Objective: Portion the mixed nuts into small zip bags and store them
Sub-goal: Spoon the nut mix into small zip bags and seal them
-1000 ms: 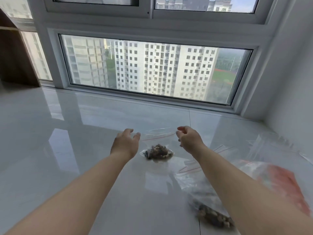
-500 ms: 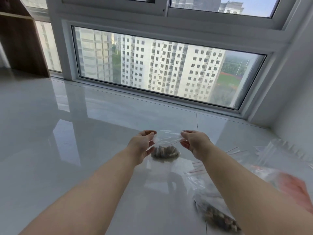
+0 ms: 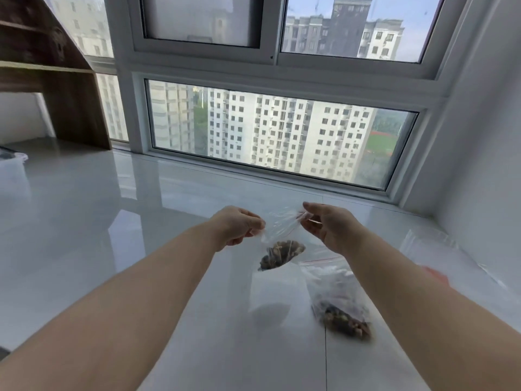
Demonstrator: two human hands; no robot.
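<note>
Plastic bag (image 3: 342,320) of nuts lies nearest on the floor (image 3: 84,249). Beyond, the left hand (image 3: 236,227) and right hand (image 3: 328,224) pinch a small bag's (image 3: 282,241) top corners, lifted. An unsealed zip could spill nuts.

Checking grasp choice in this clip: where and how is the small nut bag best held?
By its top corners, one from each side, as the left hand and right hand pinch it now. The small bag is limp film; the nuts sag to the bottom, so a top-edge hold probably keeps the mouth up and the zip strip taut for sealing.
</note>
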